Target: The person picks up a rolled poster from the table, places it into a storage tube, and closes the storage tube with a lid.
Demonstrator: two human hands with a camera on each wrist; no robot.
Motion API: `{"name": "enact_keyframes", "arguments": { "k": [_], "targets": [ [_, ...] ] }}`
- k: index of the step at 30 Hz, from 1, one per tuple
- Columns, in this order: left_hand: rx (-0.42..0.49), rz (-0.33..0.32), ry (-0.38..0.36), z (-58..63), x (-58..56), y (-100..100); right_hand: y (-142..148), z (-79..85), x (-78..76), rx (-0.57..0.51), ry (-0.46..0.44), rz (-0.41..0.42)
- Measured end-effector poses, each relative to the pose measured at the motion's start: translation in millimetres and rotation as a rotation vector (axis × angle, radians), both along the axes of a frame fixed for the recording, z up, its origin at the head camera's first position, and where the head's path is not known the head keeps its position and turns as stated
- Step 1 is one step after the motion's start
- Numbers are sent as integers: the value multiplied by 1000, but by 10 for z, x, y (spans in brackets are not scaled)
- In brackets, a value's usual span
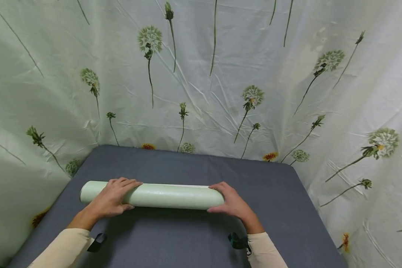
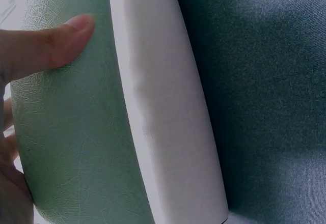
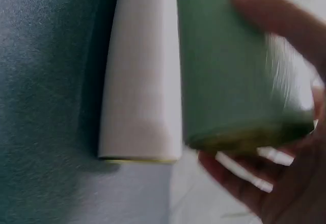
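Note:
A roll of pale green sheet material [image 1: 174, 196] lies crosswise over the grey surface, its outer face finely creased. My left hand [image 1: 115, 197] grips it left of its middle, thumb on the near side and fingers over the top. At the right end, my right hand [image 1: 232, 203] holds the roll between thumb and fingers. Both wrist views show a white section [image 2: 173, 102] running alongside the green face. In the right wrist view the roll's green part [image 3: 224, 66] ends beside the palm. Whether the roll touches the surface, I cannot tell.
A grey cloth-covered table [image 1: 174, 238] spreads under both hands, with rounded far corners. White fabric printed with dandelions [image 1: 201, 85] hangs behind it and along both sides. Dark straps [image 1: 238, 241] circle the wrists.

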State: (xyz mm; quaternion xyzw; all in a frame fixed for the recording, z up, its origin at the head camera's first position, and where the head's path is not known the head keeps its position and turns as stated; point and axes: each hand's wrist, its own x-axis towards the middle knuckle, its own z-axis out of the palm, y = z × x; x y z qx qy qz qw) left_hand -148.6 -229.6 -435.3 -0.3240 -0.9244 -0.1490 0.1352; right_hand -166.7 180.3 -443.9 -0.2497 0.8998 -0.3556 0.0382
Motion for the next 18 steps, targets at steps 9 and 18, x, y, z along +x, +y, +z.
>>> {"name": "enact_keyframes", "arguments": {
  "k": [9,18],
  "targets": [
    [14,13,0,-17,12,7,-331,97,129,296,325,-118],
    [13,7,30,-77,19,1,-445,23,166,336,404,-133]
  ]
}}
